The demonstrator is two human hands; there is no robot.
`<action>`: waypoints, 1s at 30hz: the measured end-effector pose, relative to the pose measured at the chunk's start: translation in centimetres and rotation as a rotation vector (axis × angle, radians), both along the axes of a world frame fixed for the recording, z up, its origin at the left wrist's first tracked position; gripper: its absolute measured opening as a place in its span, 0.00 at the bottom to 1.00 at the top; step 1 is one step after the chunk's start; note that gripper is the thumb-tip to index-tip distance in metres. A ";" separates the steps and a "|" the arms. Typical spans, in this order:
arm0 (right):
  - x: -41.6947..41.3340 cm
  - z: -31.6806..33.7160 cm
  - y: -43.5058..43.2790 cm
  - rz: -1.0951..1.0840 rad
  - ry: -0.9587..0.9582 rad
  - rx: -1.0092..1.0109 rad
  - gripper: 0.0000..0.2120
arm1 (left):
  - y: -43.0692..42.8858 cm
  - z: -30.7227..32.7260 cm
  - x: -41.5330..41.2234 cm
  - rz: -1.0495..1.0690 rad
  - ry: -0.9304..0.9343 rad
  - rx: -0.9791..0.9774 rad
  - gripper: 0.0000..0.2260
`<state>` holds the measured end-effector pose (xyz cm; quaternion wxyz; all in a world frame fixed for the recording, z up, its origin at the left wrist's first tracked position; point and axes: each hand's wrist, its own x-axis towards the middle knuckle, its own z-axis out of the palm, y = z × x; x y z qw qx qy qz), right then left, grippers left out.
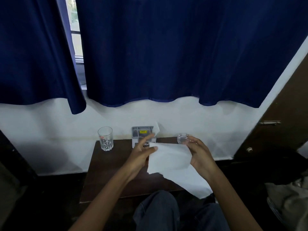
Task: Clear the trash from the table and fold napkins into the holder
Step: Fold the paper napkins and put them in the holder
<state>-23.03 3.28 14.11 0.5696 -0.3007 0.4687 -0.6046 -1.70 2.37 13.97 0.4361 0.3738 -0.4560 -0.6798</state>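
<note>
In front of the holder (142,130), above the bench (106,164), the left hand (141,155) pinches a white napkin (170,159) by one edge, and the right hand (200,154) curls its fingers round the opposite edge. Folding seems barely begun. One sheet (157,128) already pokes from the holder, whose front is partly hidden.

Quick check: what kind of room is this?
Likely a lived-in room, not a workshop: a small dark table against a white wall, blue curtains over a window, a drinking glass and napkin holder.

Matt paper napkin (170,157), clear glass tumbler (105,138)
</note>
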 end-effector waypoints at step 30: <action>0.3 -0.3 0.3 0.124 0.673 -0.007 0.10 | -2.4 -2.6 1.1 0.075 -0.549 -0.206 0.03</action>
